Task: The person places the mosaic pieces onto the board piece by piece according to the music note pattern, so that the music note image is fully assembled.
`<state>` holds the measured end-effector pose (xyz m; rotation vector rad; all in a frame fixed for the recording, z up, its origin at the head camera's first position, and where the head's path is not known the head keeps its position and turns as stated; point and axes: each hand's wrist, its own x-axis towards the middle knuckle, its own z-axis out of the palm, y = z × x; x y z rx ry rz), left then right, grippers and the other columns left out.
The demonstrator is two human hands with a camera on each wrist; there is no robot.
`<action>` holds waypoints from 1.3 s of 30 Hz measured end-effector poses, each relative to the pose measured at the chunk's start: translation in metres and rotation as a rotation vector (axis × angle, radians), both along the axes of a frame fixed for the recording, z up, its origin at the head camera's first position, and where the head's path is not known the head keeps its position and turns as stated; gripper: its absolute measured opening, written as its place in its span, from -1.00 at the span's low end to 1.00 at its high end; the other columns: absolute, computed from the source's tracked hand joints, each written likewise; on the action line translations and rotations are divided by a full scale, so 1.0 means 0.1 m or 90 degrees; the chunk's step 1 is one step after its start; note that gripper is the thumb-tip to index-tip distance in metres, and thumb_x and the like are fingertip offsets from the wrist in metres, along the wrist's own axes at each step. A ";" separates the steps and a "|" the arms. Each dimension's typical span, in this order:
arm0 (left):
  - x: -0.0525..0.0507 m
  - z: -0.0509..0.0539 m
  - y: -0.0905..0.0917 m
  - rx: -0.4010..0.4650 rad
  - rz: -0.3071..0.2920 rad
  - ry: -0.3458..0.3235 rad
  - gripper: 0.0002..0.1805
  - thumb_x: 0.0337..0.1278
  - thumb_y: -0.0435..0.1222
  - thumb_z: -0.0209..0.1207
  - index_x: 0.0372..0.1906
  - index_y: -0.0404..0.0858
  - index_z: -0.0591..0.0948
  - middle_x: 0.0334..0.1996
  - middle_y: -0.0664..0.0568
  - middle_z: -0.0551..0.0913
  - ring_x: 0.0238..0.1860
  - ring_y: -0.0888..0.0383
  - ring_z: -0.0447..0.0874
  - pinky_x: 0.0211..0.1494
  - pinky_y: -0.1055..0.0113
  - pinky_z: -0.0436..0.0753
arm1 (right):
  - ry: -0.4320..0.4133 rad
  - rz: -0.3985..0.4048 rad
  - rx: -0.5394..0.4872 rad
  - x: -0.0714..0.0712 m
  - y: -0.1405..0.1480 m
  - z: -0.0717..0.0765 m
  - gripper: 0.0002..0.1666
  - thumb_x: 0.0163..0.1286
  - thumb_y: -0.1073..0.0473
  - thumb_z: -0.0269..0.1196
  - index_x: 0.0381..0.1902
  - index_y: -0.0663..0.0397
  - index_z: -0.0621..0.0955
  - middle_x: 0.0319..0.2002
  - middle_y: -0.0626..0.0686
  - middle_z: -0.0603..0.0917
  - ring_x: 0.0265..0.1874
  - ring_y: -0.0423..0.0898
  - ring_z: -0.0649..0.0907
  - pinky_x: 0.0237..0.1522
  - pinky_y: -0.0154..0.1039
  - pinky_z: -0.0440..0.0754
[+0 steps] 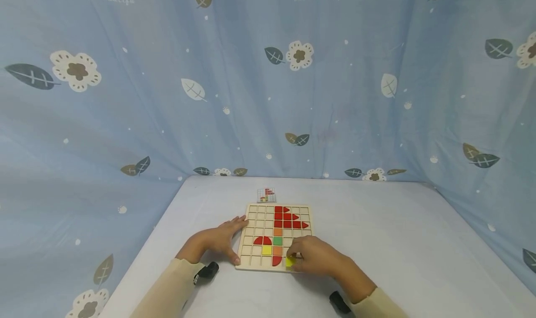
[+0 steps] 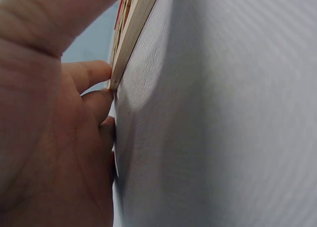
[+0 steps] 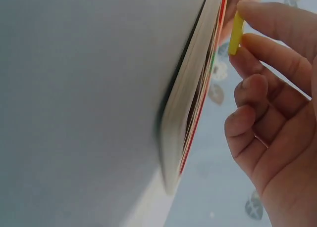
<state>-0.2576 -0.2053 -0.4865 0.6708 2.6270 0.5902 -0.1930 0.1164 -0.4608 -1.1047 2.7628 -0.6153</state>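
Observation:
A square wooden grid board (image 1: 254, 224) lies on the table, with flat coloured tiles set in its cells. Red squares and triangles (image 1: 287, 216) fill part of the upper right. Below them run orange, green (image 1: 278, 240) and orange tiles, flanked by a red half-round shape (image 1: 262, 240), a yellow square (image 1: 266, 250) and a red quarter-round tile (image 1: 277, 261). My right hand (image 1: 316, 256) pinches a yellow square tile (image 3: 237, 35) above the board's lower right, seen edge-on in the right wrist view. With thumb and fingers spread, my left hand (image 1: 219, 240) touches the board's left edge.
Behind the board lies a small pattern card (image 1: 268, 198) showing a similar coloured grid. A white cloth (image 1: 398, 243) covers the table. A blue curtain (image 1: 234, 118) with leaves and flowers hangs at the back and sides.

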 end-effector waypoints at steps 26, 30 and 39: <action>0.03 0.07 0.01 0.003 -0.005 -0.006 0.38 -0.60 0.10 0.60 0.53 -0.09 0.13 0.55 0.04 -0.07 0.52 -0.08 -0.20 0.44 -0.18 0.02 | 0.041 0.012 0.066 -0.06 -0.65 -0.01 -0.78 0.11 0.10 0.44 -0.22 -0.16 0.78 -0.37 -0.34 0.59 -0.45 -0.37 0.49 -0.28 -0.44 0.54; 0.04 0.07 0.01 0.003 -0.010 -0.003 0.38 -0.60 0.09 0.60 0.53 -0.12 0.13 0.55 0.02 -0.06 0.52 -0.09 -0.19 0.44 -0.17 0.03 | 0.055 0.035 0.063 -0.07 -0.68 -0.03 -0.83 0.16 0.10 0.42 -0.25 -0.14 0.78 -0.39 -0.33 0.59 -0.45 -0.39 0.48 -0.29 -0.48 0.53; 0.04 0.07 0.02 0.003 -0.012 -0.001 0.37 -0.59 0.08 0.61 0.53 -0.10 0.13 0.55 0.04 -0.05 0.52 -0.07 -0.18 0.44 -0.16 0.03 | 0.038 0.033 0.066 -0.06 -0.70 -0.03 -0.84 0.17 0.08 0.43 -0.24 -0.16 0.77 -0.40 -0.35 0.60 -0.44 -0.39 0.49 -0.26 -0.48 0.54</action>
